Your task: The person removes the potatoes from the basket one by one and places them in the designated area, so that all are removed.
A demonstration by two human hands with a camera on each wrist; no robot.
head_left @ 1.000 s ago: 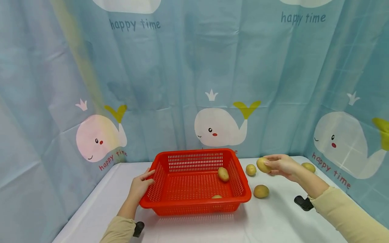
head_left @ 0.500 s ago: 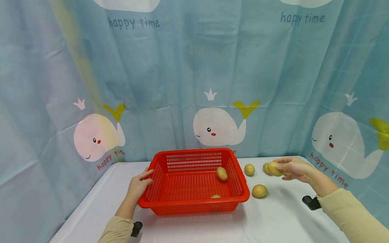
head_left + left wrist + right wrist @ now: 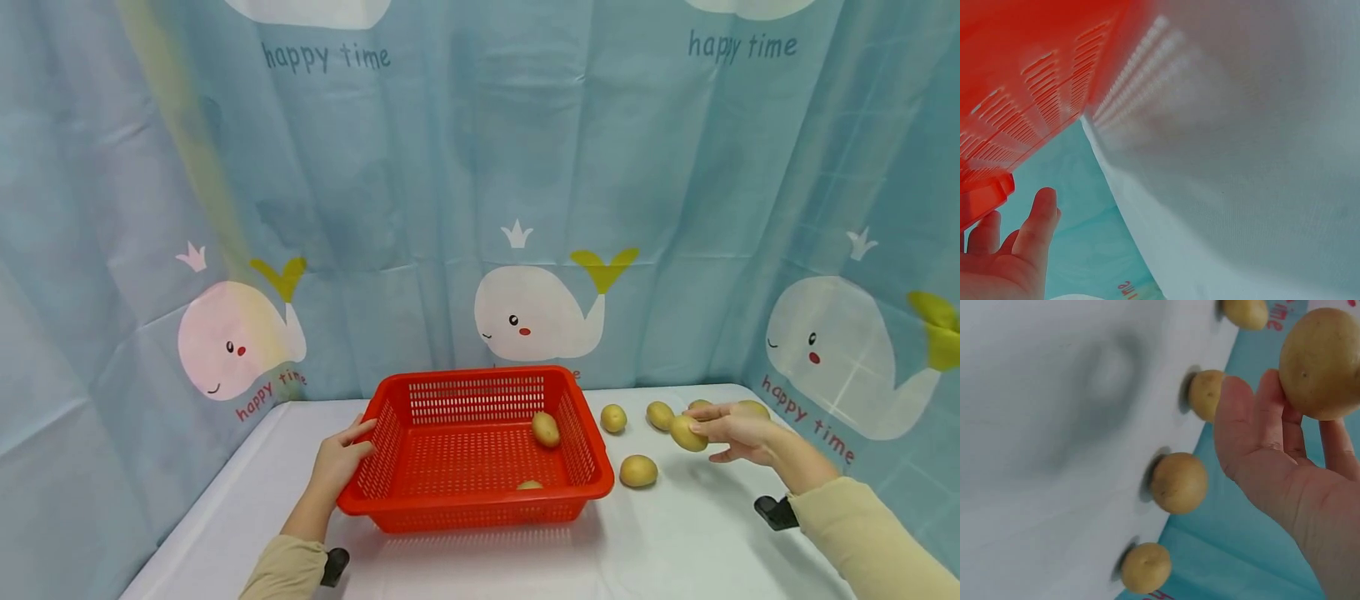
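Note:
My left hand (image 3: 337, 460) rests against the left rim of a red plastic basket (image 3: 480, 502), fingers fairly straight. The left wrist view shows the fingers (image 3: 1038, 228) beside the rim, with the thumb out of sight. Two potatoes lie in the basket: one potato (image 3: 546, 429) on the right, another potato (image 3: 529, 485) partly hidden by the front wall. Off to the right, my right hand (image 3: 741, 433) holds a potato (image 3: 687, 434) by thumb and fingertips above the table. Several potatoes sit around it, one potato (image 3: 638, 471) nearer the basket.
A white cloth covers the table (image 3: 675, 542). Along its back right stand a potato (image 3: 613, 418) by the basket, another potato (image 3: 660, 415), and a potato (image 3: 753, 408) behind my hand. A blue whale-print curtain (image 3: 420, 317) hangs behind.
My right hand has moved to the right and lower with its potato, showing more potatoes at the back. My left hand stays at the basket rim.

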